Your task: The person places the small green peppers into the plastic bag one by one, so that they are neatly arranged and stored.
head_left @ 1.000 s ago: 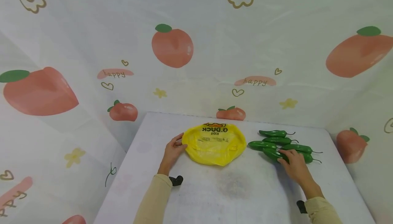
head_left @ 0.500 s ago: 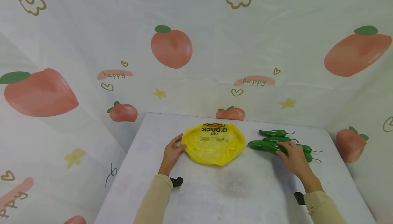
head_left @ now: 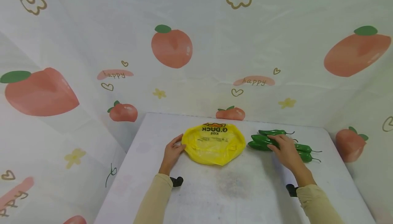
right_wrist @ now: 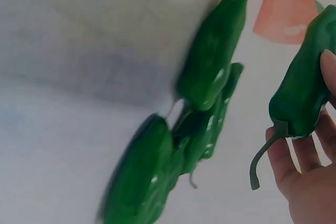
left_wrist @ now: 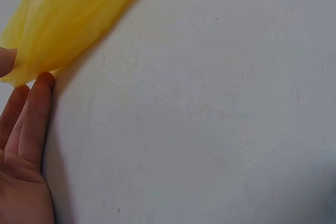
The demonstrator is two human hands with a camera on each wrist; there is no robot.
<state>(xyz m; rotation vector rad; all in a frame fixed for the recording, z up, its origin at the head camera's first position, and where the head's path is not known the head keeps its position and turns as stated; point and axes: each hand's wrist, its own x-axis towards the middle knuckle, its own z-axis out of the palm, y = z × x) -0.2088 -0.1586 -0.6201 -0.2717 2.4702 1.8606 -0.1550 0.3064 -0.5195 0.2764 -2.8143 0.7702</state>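
Observation:
My right hand holds a green chili pepper with a curled stem, raised over the other peppers. In the right wrist view the thumb lies along its side and the fingers curl beneath. Several more green peppers lie grouped on the table, partly hidden by the hand in the head view. At the table's centre sits a thin yellow plastic bag, its mouth spread wide, with mirrored G.DUCK KIDS lettering. My left hand pinches the bag's left edge, thumb on top and fingertips underneath.
The white table meets a white backdrop printed with peaches, hearts and flowers along its back and sides. A dark smudge marks the tabletop in front of the bag. Black wrist mounts show beside both sleeves.
My right hand has lifted the pepper from the front of the group and moved it up and left over the others. The left hand and the bag have stayed put.

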